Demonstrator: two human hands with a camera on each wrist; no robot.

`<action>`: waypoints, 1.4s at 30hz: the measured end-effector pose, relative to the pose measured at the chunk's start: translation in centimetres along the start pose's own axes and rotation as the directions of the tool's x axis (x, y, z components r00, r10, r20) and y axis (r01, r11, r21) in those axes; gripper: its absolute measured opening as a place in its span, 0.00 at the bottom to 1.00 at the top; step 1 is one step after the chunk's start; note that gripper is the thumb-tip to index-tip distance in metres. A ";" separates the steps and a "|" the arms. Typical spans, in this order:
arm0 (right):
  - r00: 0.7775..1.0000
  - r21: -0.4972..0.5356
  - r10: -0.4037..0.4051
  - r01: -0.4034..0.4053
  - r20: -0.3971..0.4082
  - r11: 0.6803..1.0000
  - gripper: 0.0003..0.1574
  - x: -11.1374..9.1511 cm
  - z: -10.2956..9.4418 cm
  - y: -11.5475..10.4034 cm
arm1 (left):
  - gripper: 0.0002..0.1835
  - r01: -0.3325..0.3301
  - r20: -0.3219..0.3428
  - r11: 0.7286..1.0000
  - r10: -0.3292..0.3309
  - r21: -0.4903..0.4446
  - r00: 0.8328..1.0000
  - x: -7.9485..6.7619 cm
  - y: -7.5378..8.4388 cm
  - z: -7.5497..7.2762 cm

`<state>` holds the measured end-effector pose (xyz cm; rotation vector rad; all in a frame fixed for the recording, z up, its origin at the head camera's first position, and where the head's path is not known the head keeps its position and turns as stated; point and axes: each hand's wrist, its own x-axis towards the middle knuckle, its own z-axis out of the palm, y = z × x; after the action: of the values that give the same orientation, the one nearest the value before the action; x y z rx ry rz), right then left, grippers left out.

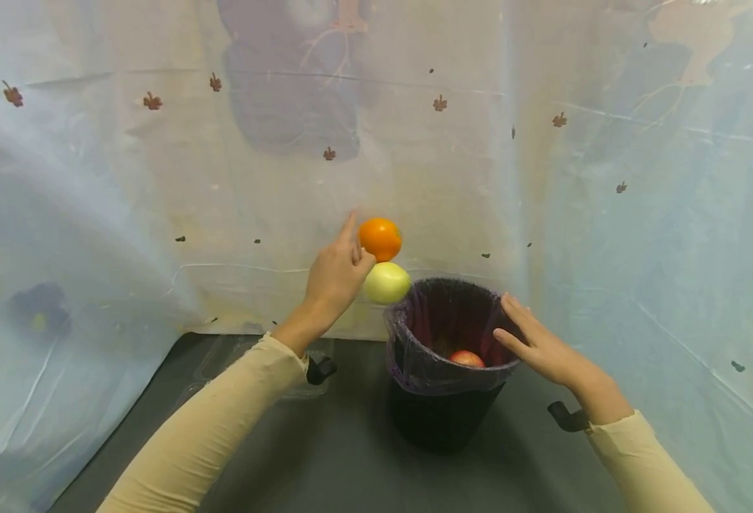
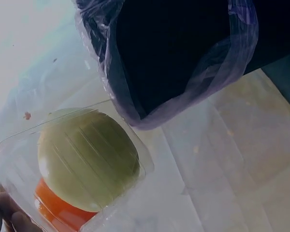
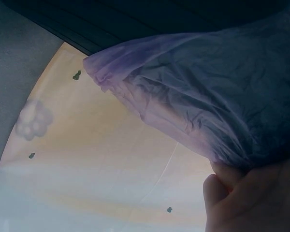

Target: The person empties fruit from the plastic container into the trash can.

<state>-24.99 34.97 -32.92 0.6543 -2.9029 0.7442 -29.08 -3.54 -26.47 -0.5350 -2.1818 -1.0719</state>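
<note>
My left hand holds the edge of a clear plastic container left of the bin's mouth, with the index finger stretched out. Inside it, a pale yellow-green fruit lies against an orange-coloured round fruit; their exact kinds are unclear. In the left wrist view, the container's corner is tilted towards the bin's rim. A black bin lined with a purple translucent bag stands upright, a red fruit, seemingly an apple, inside. My right hand rests at the bin's right rim, fingers fairly straight, touching the bag.
Below the bin is a dark table. Clear plastic containers lie on it at the back left, partly behind the left forearm. A patterned plastic sheet hangs close behind the table and along both sides.
</note>
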 end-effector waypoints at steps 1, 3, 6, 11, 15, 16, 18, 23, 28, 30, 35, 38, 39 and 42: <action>1.000 -0.001 0.000 0.000 0.000 1.000 0.48 0.0 0.0 0.0 | 0.42 -0.011 -0.005 1.000 0.011 0.008 1.000 0.0 0.1 0.1; 1.000 -0.002 -0.002 0.002 0.000 1.000 0.48 0.0 0.0 0.0 | 0.42 -0.031 -0.015 0.999 0.032 0.021 0.999 0.0 0.2 0.3; 1.000 0.004 -0.006 0.006 0.001 1.000 0.48 0.1 0.0 0.0 | 0.41 -0.048 -0.036 0.998 0.050 0.045 0.998 0.0 0.5 0.6; 1.000 0.007 -0.012 0.012 -0.004 1.000 0.48 0.1 0.0 0.1 | 0.41 -0.074 -0.052 0.995 0.077 0.072 0.996 0.0 1.1 0.9; 1.000 0.002 -0.015 0.015 -0.008 1.000 0.48 0.2 0.0 0.1 | 0.42 -0.112 -0.053 0.988 0.118 0.106 0.992 0.0 1.6 1.1; 1.000 0.003 -0.014 0.014 -0.006 1.000 0.48 0.2 0.0 0.1 | 0.43 -0.121 -0.053 0.986 0.128 0.115 0.990 -0.1 1.6 1.2; 1.000 0.004 -0.011 0.011 -0.001 1.000 0.48 0.2 0.0 0.0 | 0.43 -0.135 -0.056 0.981 0.144 0.141 0.988 -0.2 1.7 1.3; 1.000 -0.006 0.000 0.000 -0.004 1.000 0.48 0.1 0.1 -0.1 | 0.45 -0.177 -0.066 0.967 0.191 0.181 0.979 -0.5 1.8 1.7; 1.000 -0.008 0.008 -0.008 -0.008 1.000 0.48 0.0 0.0 -0.1 | 0.45 -0.224 -0.072 0.950 0.244 0.217 0.967 -0.6 1.8 1.9; 1.000 -0.013 0.006 -0.007 -0.006 1.000 0.48 0.0 0.0 -0.1 | 0.45 -0.245 -0.075 0.940 0.269 0.237 0.960 -0.7 1.9 2.0; 1.000 -0.020 -0.001 0.001 -0.003 1.000 0.48 0.0 0.0 -0.1 | 0.43 -0.292 -0.088 0.910 0.330 0.295 0.940 -0.8 1.8 2.4; 1.000 -0.020 -0.002 0.002 -0.007 1.000 0.48 0.1 0.1 -0.1 | 0.42 -0.316 -0.096 0.894 0.363 0.319 0.927 -1.0 1.7 2.8; 1.000 -0.017 -0.002 0.002 -0.007 1.000 0.48 0.1 0.1 -0.1 | 0.42 -0.325 -0.099 0.888 0.374 0.326 0.922 -1.0 1.7 2.8; 1.000 -0.009 0.001 -0.001 -0.006 1.000 0.48 0.0 0.1 -0.2 | 0.42 -0.351 -0.105 0.870 0.408 0.347 0.907 -1.1 1.7 3.1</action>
<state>-24.95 34.79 -32.90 0.6485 -2.8998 0.7311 -28.44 -0.14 -27.73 -0.6587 -1.9330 -0.5155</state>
